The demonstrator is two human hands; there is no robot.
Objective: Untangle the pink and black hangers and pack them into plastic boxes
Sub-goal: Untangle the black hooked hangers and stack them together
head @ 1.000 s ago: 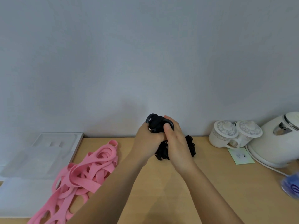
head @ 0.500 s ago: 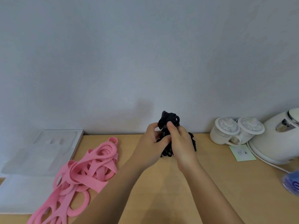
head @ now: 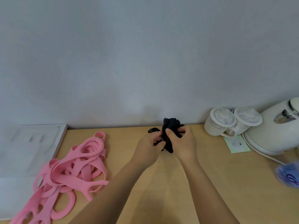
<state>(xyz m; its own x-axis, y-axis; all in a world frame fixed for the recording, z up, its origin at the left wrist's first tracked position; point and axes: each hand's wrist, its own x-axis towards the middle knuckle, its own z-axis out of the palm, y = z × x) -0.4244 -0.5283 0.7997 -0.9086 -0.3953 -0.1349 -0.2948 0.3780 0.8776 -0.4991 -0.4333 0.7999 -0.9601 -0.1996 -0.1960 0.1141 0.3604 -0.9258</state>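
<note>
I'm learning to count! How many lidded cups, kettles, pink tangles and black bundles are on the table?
2 lidded cups
1 kettle
1 pink tangle
1 black bundle
Total: 5

No text, label, brand, number or sign can be read.

- Pale green card (head: 237,143), lying flat on the bench (head: 226,183) in front of the two lidded cups (head: 220,122): it bears small dark marks near its middle, too small and blurred to read.
- Blue packet (head: 289,175) at the right edge of the view: it bears a darker blue curved marking, out of focus and cut off by the frame, so no letters can be made out.
- Cup lids: grey ornamental pattern only, no lettering.
</note>
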